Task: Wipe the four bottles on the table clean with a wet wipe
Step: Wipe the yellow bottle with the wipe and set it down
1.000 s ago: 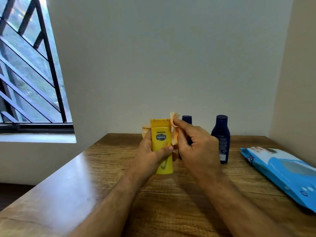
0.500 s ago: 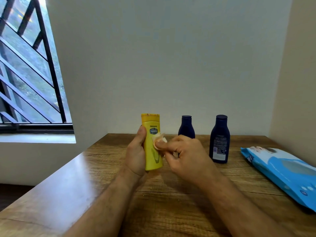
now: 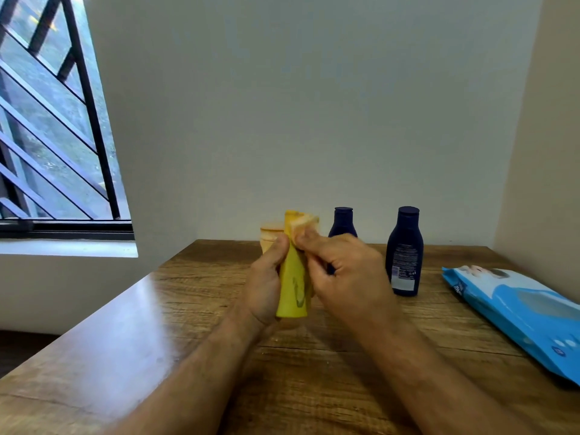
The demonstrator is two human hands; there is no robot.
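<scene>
While the left hand (image 3: 266, 277) wraps its grip round the tall yellow plastic bottle (image 3: 293, 287) — steadying it upright above the wooden desk (image 3: 188, 309) — the right hand (image 3: 342, 271) pinches a folded pale wet wipe (image 3: 303, 221) against that bottle's cap, two dark blue bottles (image 3: 405, 249) behind to its right.

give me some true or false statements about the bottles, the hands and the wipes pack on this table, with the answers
1. The left hand grips the yellow bottle. True.
2. The right hand is empty. False: it pinches a wet wipe against the top of the yellow bottle.
3. Two dark blue bottles stand upright on the table. True.
4. The blue wipes pack stands upright by the window. False: it lies flat at the table's right edge.
5. The yellow bottle lies flat on the table. False: it is held about upright.
</scene>
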